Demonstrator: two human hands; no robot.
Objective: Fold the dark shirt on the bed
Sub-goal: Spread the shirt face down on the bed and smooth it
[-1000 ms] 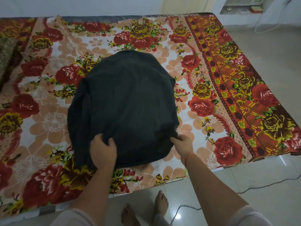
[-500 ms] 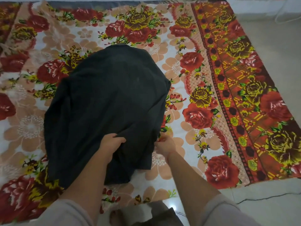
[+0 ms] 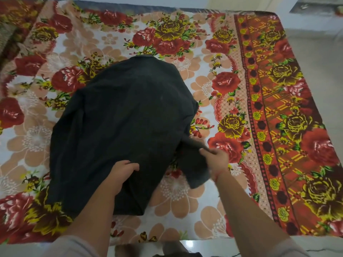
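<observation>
The dark shirt [image 3: 122, 130] lies spread on the bed [image 3: 204, 204], which is covered with a floral sheet. My left hand [image 3: 123, 170] rests on the shirt's near middle, fingers curled onto the cloth. My right hand [image 3: 216, 157] grips a loose dark flap, perhaps a sleeve, at the shirt's near right side and holds it out to the right, lifted off the sheet. The shirt's far end is rounded and lies flat.
The bed's right border is a red and yellow patterned band [image 3: 289, 127]. Pale tiled floor [image 3: 326, 67] lies to the right and along the near edge. A dark textured cloth [image 3: 7, 39] sits at the far left corner.
My right hand has pulled a flap of the shirt out to the right from under the near edge. My left hand stays pressed on the shirt's near middle. The view shifted slightly.
</observation>
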